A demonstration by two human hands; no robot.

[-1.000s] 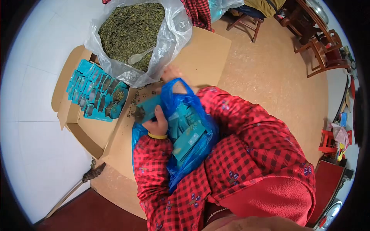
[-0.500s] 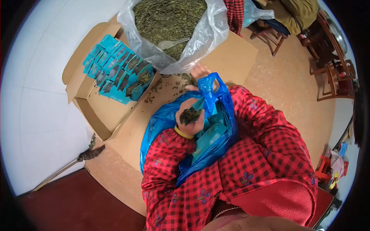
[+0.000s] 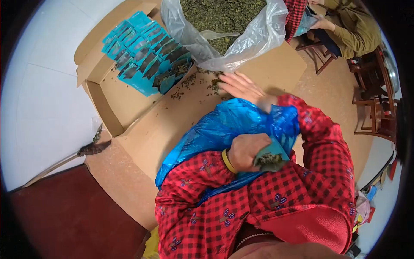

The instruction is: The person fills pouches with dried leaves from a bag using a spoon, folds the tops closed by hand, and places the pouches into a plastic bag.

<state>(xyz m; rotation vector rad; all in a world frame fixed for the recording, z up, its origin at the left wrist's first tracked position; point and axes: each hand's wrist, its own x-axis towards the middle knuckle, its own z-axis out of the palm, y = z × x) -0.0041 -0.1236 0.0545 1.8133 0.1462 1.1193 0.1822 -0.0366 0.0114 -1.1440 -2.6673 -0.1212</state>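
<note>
A small teal packet with dark leaves at its open mouth is gripped in my left hand, which has a yellow band at the wrist. It is over the crumpled blue plastic bag. My right hand has its fingers stretched out over the cardboard, beside scattered leaf bits. Rows of upright teal packets filled with leaves stand in an open carton. A clear bag holds a heap of dried leaves with a translucent scoop on it.
Another person in a brown jacket sits at the upper right, hands on a light blue bag. Wooden chairs stand at the right. A stick with a dark tuft and a dark red mat are at the lower left.
My left hand has carried the packet rightward over the blue bag, whose crumpled plastic now hides the packets inside. My right fingers have spread out. The view has shifted, bringing more of the other person in.
</note>
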